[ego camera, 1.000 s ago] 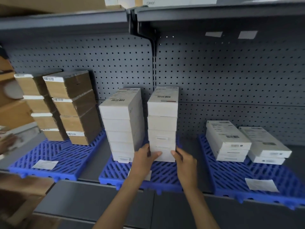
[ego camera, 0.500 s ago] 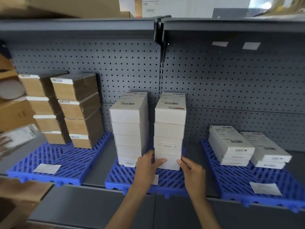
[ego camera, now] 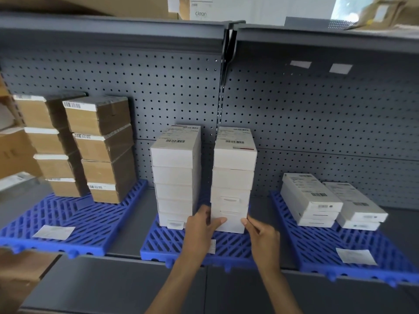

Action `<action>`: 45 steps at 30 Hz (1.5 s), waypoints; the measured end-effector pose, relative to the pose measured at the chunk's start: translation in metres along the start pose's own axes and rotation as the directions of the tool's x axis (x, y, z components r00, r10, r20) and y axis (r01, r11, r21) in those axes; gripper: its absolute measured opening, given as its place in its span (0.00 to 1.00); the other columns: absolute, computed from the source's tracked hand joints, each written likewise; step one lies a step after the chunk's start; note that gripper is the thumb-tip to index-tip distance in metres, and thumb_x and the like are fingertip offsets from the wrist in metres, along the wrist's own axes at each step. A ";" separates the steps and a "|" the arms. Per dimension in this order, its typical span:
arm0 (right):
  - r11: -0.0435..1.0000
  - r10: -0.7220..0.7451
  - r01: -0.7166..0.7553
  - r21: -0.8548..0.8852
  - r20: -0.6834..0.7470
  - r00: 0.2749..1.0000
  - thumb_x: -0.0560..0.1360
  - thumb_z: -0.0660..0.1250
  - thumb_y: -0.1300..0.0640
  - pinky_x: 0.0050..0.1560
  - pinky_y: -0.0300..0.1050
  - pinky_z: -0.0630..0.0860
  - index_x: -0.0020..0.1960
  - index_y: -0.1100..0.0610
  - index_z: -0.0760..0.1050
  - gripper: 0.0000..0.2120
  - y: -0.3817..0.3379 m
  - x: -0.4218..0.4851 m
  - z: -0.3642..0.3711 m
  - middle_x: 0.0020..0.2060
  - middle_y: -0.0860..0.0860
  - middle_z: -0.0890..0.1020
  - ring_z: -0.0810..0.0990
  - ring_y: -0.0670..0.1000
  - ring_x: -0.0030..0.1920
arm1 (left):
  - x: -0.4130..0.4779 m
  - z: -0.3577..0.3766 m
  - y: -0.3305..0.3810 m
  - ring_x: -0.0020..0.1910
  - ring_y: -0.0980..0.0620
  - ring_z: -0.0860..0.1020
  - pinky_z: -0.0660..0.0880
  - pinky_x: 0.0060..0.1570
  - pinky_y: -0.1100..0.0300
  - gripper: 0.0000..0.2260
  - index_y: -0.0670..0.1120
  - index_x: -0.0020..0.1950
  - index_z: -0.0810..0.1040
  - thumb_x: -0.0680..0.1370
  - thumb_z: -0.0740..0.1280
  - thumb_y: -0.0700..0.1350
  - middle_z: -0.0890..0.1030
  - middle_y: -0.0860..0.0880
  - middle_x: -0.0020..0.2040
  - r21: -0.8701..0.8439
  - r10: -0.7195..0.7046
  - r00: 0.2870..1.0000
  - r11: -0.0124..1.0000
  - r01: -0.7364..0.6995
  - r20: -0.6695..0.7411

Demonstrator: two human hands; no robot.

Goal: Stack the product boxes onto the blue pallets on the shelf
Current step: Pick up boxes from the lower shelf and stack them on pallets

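- Nearest the viewer, the left grip (ego camera: 201, 225) and right grip (ego camera: 260, 233) are clamped on the bottom box (ego camera: 229, 222) of a white stack (ego camera: 232, 177). The left fingers curl round its left side, and the right fingertips pinch its lower right corner.
- Between the grips, the stack stands upright on the middle blue pallet (ego camera: 179, 245) on the shelf (ego camera: 136, 223).
- The boxes look like stiff, smooth card and are probably light. Stacked loose, they would likely slide or tip if shoved only at the base, so low holds on both side faces suit them best.
- Just left of the left grip stands a second white stack (ego camera: 175, 177), with a narrow gap between the two.
- Farther left are brown boxes (ego camera: 102, 150), and right of the right grip lie low white boxes (ego camera: 310, 200), each group on its own blue pallet.
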State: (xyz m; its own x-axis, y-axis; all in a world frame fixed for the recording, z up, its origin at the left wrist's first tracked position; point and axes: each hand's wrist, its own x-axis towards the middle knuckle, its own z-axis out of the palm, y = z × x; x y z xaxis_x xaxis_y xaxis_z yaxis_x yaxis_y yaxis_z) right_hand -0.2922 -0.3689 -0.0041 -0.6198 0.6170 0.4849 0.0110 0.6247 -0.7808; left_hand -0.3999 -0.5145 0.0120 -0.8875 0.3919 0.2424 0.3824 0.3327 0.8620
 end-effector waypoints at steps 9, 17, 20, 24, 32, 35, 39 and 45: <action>0.999 0.016 -0.016 -0.044 -0.009 1.000 0.78 0.71 0.53 0.42 0.22 0.74 0.64 0.55 0.81 0.16 -0.008 -0.004 0.002 0.45 0.49 0.87 0.81 0.38 0.40 | -0.002 -0.005 0.007 0.32 0.59 0.73 0.68 0.32 0.70 0.13 0.46 0.47 0.73 0.77 0.74 0.52 0.75 0.53 0.34 0.011 0.036 0.999 0.999 -0.036 0.029; 0.985 0.041 -0.039 0.169 -0.010 0.999 0.79 0.69 0.48 0.54 0.29 0.78 0.70 0.49 0.77 0.20 -0.035 0.000 -0.007 0.55 0.38 0.84 0.81 0.33 0.55 | -0.015 -0.009 0.014 0.68 0.63 0.74 0.72 0.65 0.69 0.38 0.52 0.83 0.54 0.79 0.71 0.54 0.75 0.59 0.71 -0.279 0.070 0.991 0.959 -0.036 0.112; 0.961 0.066 -0.055 0.272 -0.034 0.997 0.79 0.70 0.49 0.56 0.30 0.77 0.70 0.52 0.78 0.20 -0.043 0.007 -0.008 0.59 0.40 0.83 0.80 0.33 0.58 | -0.013 -0.011 0.024 0.73 0.62 0.71 0.70 0.70 0.63 0.32 0.51 0.83 0.57 0.82 0.68 0.49 0.72 0.58 0.75 -0.432 0.141 0.987 0.897 -0.096 0.074; 0.949 0.094 -0.061 0.309 -0.093 0.991 0.78 0.71 0.52 0.53 0.27 0.76 0.66 0.54 0.81 0.17 -0.044 0.013 -0.005 0.55 0.41 0.85 0.81 0.32 0.55 | -0.011 -0.011 0.032 0.67 0.60 0.77 0.75 0.67 0.62 0.21 0.48 0.76 0.72 0.82 0.68 0.46 0.80 0.57 0.68 -0.475 0.096 0.995 0.874 -0.101 -0.035; 0.931 0.132 -0.077 0.356 -0.134 0.982 0.77 0.73 0.55 0.49 0.27 0.77 0.63 0.56 0.82 0.15 -0.041 0.014 -0.001 0.52 0.40 0.85 0.83 0.34 0.52 | -0.007 -0.009 0.030 0.59 0.59 0.82 0.79 0.62 0.58 0.17 0.45 0.67 0.81 0.79 0.72 0.48 0.85 0.54 0.59 -0.457 0.033 0.990 0.885 -0.091 -0.134; 0.925 0.155 -0.095 0.368 -0.135 0.979 0.77 0.73 0.56 0.49 0.27 0.77 0.62 0.56 0.82 0.14 -0.040 0.014 0.000 0.52 0.41 0.85 0.83 0.34 0.52 | -0.005 -0.011 0.029 0.59 0.59 0.82 0.79 0.63 0.55 0.18 0.46 0.66 0.82 0.78 0.72 0.50 0.85 0.54 0.59 -0.436 0.042 0.991 0.895 -0.093 -0.126; 0.927 0.168 -0.110 0.359 -0.134 0.977 0.77 0.73 0.55 0.48 0.27 0.77 0.61 0.55 0.83 0.13 -0.041 0.015 0.000 0.50 0.39 0.85 0.84 0.35 0.51 | -0.005 -0.011 0.027 0.60 0.58 0.82 0.78 0.64 0.53 0.18 0.47 0.67 0.82 0.78 0.72 0.52 0.85 0.54 0.60 -0.428 0.042 0.992 0.899 -0.091 -0.121; 0.920 0.171 -0.118 0.375 -0.112 0.979 0.77 0.73 0.54 0.47 0.26 0.76 0.61 0.54 0.83 0.13 -0.042 0.013 -0.002 0.47 0.34 0.84 0.83 0.34 0.50 | -0.006 -0.011 0.025 0.62 0.59 0.81 0.78 0.65 0.55 0.18 0.48 0.68 0.81 0.79 0.71 0.51 0.84 0.55 0.61 -0.414 0.060 0.991 0.904 -0.107 -0.123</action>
State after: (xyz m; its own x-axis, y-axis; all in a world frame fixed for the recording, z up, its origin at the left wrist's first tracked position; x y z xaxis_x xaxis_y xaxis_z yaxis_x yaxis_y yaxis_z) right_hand -0.2992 -0.3866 0.0358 -0.5165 0.7646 0.3854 -0.2111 0.3225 -0.9228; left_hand -0.3878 -0.5178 0.0373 -0.8877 0.3027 0.3470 0.3337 -0.0962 0.9377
